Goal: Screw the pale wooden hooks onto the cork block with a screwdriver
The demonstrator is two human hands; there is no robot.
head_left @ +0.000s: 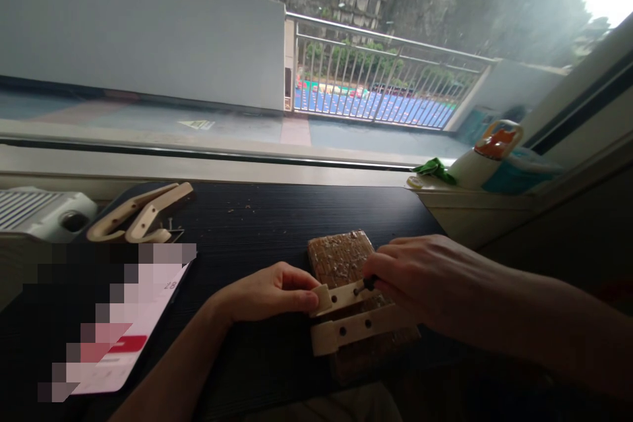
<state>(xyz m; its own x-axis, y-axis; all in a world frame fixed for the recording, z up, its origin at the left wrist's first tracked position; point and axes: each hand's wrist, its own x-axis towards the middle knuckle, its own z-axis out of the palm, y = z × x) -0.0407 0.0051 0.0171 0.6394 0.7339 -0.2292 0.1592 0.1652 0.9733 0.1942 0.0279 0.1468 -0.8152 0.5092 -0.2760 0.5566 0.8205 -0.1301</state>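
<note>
My left hand (270, 291) pinches the near-left end of a pale wooden hook piece (345, 295) between thumb and fingers. That piece has dark round holes and lies across a brown wooden block (341, 260) strewn with shavings. My right hand (413, 277) is closed around a screwdriver (368, 282); only its dark front part and thin tip show, and the tip meets a hole in the held piece. Just nearer to me, a second pale wooden piece (353, 329) with two visible holes also rests on the block, its right end partly behind my right hand.
Two more wooden hooks (158, 211) lie at the back left of the black table (277, 211), beside a few screws (171, 224). A pink-white card (133, 336), partly pixelated, is at the left. A white device (49, 211) stands beyond. Bottle (477, 161) and green cloth (435, 169) sit on the sill.
</note>
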